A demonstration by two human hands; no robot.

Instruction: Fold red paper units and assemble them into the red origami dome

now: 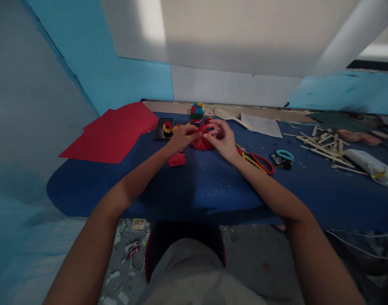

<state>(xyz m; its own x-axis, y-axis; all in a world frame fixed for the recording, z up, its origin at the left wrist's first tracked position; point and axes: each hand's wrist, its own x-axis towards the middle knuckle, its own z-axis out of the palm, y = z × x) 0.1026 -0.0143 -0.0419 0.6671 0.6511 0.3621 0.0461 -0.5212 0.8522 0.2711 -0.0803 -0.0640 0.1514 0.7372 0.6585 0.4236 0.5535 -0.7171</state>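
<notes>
Both hands meet over the middle of the blue table. My left hand (182, 138) pinches the left side of a small folded red paper piece (201, 128). My right hand (222, 137) holds the same piece from the right, thumb and fingers bent around it. Just under the fingertips lies a fringed red paper bundle (202, 144). Behind the hands stands a multicoloured paper ball (197, 112). Small red paper pieces (177, 159) rest on the table below my left hand. A yellow and red paper piece (167, 126) sits on a black phone (160, 134).
Large red sheets (113, 137) lie at the left of the blue table (213, 190). Red and yellow-handled scissors (260, 163) lie beside my right forearm. Farther right are a teal ring (284, 155), wooden sticks (327, 146) and a white packet (368, 165). White paper (262, 125) lies behind.
</notes>
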